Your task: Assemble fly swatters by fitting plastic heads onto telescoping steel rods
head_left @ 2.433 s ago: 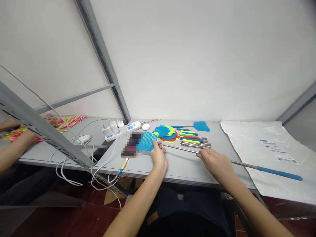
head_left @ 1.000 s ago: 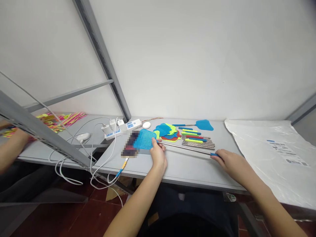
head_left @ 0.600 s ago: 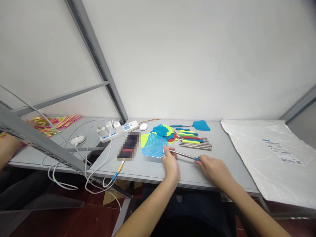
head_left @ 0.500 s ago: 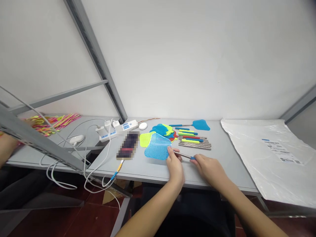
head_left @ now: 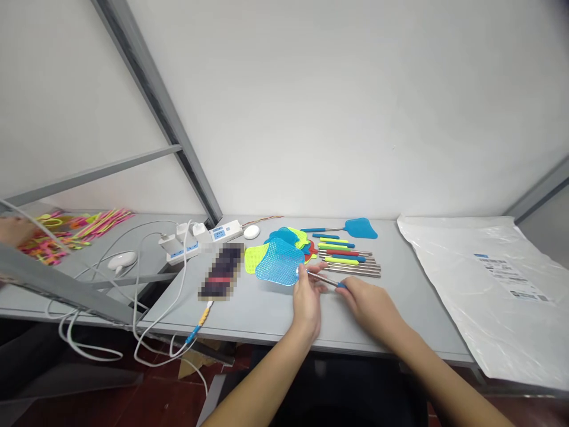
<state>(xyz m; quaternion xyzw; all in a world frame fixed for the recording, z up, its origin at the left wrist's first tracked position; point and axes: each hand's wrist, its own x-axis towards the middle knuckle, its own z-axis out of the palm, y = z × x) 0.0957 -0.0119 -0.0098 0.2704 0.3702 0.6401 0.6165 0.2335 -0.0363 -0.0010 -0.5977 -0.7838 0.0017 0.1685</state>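
A blue fly swatter (head_left: 281,262) with a perforated head and a metal rod is held above the table between both hands. My left hand (head_left: 307,299) pinches it where the head meets the rod, thumb on top. My right hand (head_left: 367,299) is wrapped round its blue grip, which the fingers mostly cover. Behind the held swatter lie a yellow-green swatter head (head_left: 255,259) and a pile of blue, yellow and red heads (head_left: 284,236). Close by are several coloured handle grips (head_left: 340,252) and bare metal rods (head_left: 362,270). A complete blue swatter (head_left: 361,228) lies near the wall.
A blurred-out phone (head_left: 222,270) on a cable lies left of my hands, beside a power strip (head_left: 226,231) and a white round object (head_left: 251,232). A white plastic package (head_left: 480,302) covers the right side. Beyond the metal post, another person's hand (head_left: 18,230) is near coloured strips (head_left: 106,225).
The view has shifted slightly. My left hand's fingers have spread a little beneath the rod, while both hands keep hold of the blue swatter.
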